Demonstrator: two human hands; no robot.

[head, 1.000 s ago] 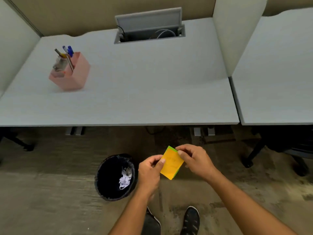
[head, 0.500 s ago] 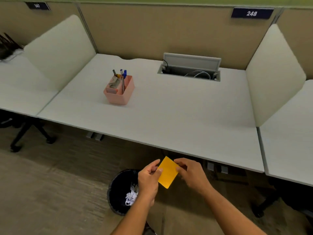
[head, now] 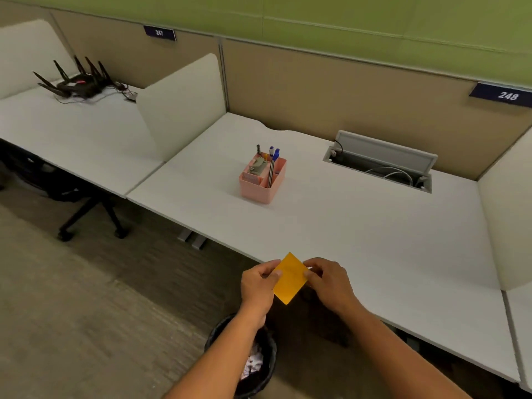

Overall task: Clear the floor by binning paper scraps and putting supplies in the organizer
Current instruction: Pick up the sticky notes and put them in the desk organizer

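Yellow note pad [head: 290,279], pinched at its sides by L hand [head: 257,286] and R hand [head: 331,283] at desk [head: 374,240] edge, is not yet in organizer [head: 262,180] at 12 o'clock; paper scraps [head: 253,365] already lie in bin [head: 272,367] at 6.

A yellow-orange pad [head: 290,277], a pink organizer [head: 260,189] on the white desk [head: 359,226], a black bin [head: 260,367], a green wall [head: 374,21].
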